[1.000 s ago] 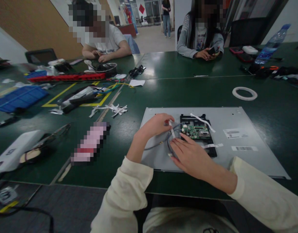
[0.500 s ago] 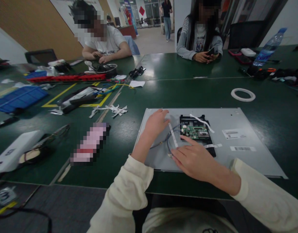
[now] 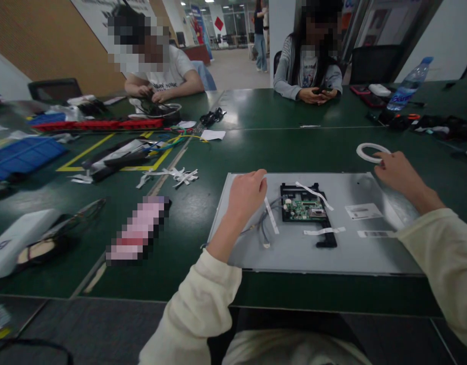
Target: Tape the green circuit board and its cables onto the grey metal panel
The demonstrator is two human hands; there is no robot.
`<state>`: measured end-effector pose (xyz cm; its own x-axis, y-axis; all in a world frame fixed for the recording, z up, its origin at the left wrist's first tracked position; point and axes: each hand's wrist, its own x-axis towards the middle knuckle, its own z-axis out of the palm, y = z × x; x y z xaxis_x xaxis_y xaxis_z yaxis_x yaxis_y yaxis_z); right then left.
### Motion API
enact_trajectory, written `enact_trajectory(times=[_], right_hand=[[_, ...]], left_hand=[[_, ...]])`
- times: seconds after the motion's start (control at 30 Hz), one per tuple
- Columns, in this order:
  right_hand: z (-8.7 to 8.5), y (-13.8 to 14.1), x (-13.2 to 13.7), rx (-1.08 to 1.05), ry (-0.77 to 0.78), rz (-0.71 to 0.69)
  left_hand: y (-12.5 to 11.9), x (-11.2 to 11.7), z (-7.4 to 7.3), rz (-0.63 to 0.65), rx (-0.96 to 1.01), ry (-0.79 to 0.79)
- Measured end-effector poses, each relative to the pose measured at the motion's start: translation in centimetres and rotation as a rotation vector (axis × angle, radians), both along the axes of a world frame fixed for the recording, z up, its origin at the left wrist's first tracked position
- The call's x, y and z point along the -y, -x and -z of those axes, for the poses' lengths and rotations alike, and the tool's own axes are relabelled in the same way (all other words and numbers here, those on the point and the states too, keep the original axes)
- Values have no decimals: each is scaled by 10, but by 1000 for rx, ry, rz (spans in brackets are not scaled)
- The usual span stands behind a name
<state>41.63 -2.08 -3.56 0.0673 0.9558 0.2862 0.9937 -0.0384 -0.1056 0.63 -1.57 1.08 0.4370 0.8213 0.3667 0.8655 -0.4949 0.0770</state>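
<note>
My right hand [image 3: 398,175] is at the roll of white tape [image 3: 363,155], its fingers closed on the near rim. Over the left part of a flat grey metal panel [image 3: 263,258] is my left hand [image 3: 246,195], fingers curled together; whether anything is in them is hidden. Close by, a white tape strip [image 3: 272,215] lies across grey cables [image 3: 261,230]. These cables run to a green circuit board [image 3: 303,209] in a black bracket [image 3: 327,238]. Two more tape strips lie across the bracket, an upper one [image 3: 313,188] and a lower one [image 3: 313,232].
Left of the panel lie a pixelated phone [image 3: 140,228], loose white strips [image 3: 180,176] and a white device [image 3: 18,241]. A blue basket [image 3: 24,154] stands farther left. Two people sit across the table; a water bottle [image 3: 410,86] stands back right.
My right hand has left the lower end of the tape strip by the cables and moved right to the tape roll. My left hand stays near the strip's upper end, fingers more curled.
</note>
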Motion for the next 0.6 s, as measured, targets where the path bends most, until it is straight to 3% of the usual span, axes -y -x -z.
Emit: enact_trajectory(times=[0.1,0.33,0.47,0.6], right_hand=[[12,-17,-17,-69,55,85],[34,-29,-53,-153,26,105],[39,-21,-67,-143,-22,78],[39,4,-72,-114,-7,-40]], left_hand=[[0,1,-3,-10,7,12],[2,2,-2,-27,6,4],[1,3,-2,-39,34,5],[0,5,-2,-30,28,6]])
